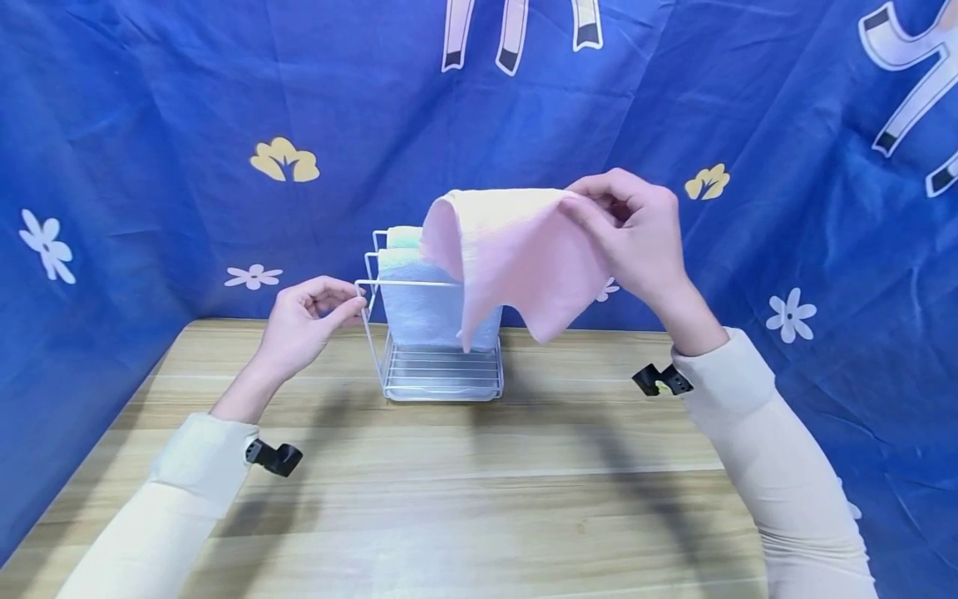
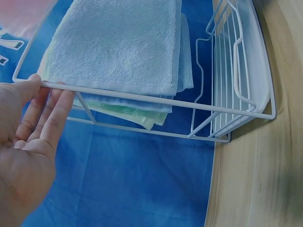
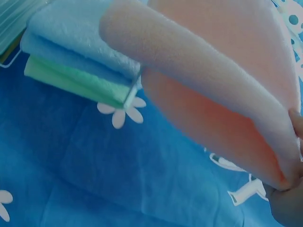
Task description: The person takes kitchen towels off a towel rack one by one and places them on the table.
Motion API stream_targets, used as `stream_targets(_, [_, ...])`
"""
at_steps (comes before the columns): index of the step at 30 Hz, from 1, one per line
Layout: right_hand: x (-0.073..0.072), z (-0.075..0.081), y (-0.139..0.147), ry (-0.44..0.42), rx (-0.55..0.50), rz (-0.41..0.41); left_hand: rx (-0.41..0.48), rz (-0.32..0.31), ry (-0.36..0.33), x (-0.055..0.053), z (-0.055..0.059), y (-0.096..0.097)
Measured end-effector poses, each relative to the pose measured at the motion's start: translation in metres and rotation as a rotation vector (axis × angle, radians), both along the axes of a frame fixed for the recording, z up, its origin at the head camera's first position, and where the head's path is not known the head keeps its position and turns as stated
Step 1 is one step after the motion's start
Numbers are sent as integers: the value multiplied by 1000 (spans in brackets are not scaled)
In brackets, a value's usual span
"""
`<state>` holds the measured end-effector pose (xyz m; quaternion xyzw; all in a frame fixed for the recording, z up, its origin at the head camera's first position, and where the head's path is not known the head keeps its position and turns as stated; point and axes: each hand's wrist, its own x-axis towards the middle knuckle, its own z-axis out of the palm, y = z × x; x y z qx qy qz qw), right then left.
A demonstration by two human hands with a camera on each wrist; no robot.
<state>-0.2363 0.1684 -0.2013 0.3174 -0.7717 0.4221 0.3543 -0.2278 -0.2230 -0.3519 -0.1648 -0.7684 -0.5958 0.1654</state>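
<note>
A white wire rack [image 1: 445, 391] stands on the table, with a blue towel [image 2: 113, 47] and a green towel [image 3: 78, 80] draped over its upper bars. My left hand [image 1: 318, 312] pinches the rack's left upper corner between thumb and fingers. Up at the right, my right hand [image 1: 636, 229] pinches one end of a pink towel [image 1: 531, 249]. The pink towel hangs folded over, its lower corners loose, and in the head view it overlaps the front right of the rack. The right wrist view shows the pink towel's fold close up, with fingertips at its edge.
The rack has a slatted base with a tray [image 2: 251, 52] under it. Wood-grain tabletop [image 1: 449, 507] extends in front of the rack. A blue patterned cloth [image 1: 359, 108] hangs right behind the table and along both sides. A small black camera sits at each wrist.
</note>
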Motion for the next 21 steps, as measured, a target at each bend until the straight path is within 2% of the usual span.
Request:
stream_targets(8, [2, 5, 24, 13, -2, -20, -5, 12, 5, -1, 1, 0])
stream_targets(16, [3, -5, 46, -74, 7, -80, 3, 15, -18, 0, 0, 0])
stream_targets(21, [2, -11, 61, -99, 17, -121, -2, 15, -22, -1, -1, 1])
